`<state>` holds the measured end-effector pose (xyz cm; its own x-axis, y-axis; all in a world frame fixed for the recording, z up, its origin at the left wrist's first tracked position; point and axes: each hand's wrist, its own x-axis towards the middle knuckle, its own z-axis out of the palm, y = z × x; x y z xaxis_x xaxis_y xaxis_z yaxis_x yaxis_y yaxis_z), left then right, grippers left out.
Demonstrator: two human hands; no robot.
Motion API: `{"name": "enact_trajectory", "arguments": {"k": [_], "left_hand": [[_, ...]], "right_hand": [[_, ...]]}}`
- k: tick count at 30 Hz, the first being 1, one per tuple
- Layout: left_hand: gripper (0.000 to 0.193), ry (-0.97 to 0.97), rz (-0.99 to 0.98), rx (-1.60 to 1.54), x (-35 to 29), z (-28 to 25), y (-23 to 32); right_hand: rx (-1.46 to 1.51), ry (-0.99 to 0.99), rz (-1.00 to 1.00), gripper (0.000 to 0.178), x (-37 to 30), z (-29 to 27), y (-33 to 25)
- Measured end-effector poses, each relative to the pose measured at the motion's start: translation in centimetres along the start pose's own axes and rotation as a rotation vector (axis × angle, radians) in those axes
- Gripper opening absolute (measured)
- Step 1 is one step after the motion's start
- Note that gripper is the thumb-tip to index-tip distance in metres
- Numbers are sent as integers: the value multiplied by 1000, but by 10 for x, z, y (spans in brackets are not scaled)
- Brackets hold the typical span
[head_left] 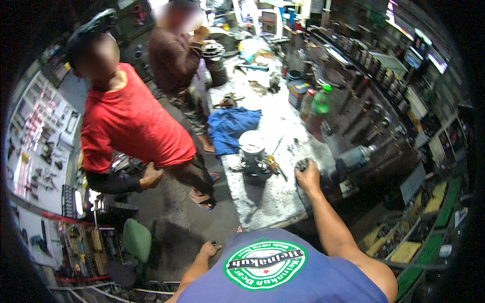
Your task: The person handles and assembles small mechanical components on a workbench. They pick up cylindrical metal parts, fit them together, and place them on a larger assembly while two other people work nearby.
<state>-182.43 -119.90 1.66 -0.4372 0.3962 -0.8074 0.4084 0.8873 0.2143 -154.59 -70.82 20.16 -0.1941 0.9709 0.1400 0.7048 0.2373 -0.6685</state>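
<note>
My right hand (pixel 309 179) is closed around a small dark metal part (pixel 302 164) at the right side of the workbench (pixel 268 209). Its exact kind is too small to make out. Hanging low beside my body, off the bench, my left hand (pixel 210 248) has loosely bent fingers and shows nothing in them. On the bench left of my right hand stands a dark cylindrical machine part with a pale round top (pixel 252 142). A yellowish tool with a dark end (pixel 273 163) lies against its right side.
A blue cloth (pixel 233 126) lies farther along the bench. Bottles (pixel 321 103) and a clear jar (pixel 356 156) stand along its right side. A person in a red shirt (pixel 136 121) stands left; another in brown (pixel 174 60) stands beyond. A green chair (pixel 137 240) is at lower left.
</note>
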Motion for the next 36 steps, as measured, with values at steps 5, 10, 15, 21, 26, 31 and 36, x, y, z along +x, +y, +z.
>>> {"name": "enact_trajectory", "arguments": {"k": [5,10,15,21,26,31,36], "left_hand": [[78,-43,-14,-12,-7,5,-11],[78,-114,-5,113,-4,15,-13],[78,-97,-12,79,0,11,0],[78,-48,-48,-38,-4,10,16],[77,-54,31,8,-5,24,14],[77,-96,-41,18,-10,25,6],[81,-130,-82,-8,-6,19,-6]], "right_hand": [[228,65,-232,67,-31,-53,-73],[452,-227,-462,67,-40,-96,-149],[331,-265,-504,49,-36,-96,-176],[338,-276,-497,42,-31,-93,-177],[502,-187,-512,40,-32,-97,-178],[562,-95,-353,34,-25,-99,-154],[81,-229,-295,40,-29,-53,-77]]}}
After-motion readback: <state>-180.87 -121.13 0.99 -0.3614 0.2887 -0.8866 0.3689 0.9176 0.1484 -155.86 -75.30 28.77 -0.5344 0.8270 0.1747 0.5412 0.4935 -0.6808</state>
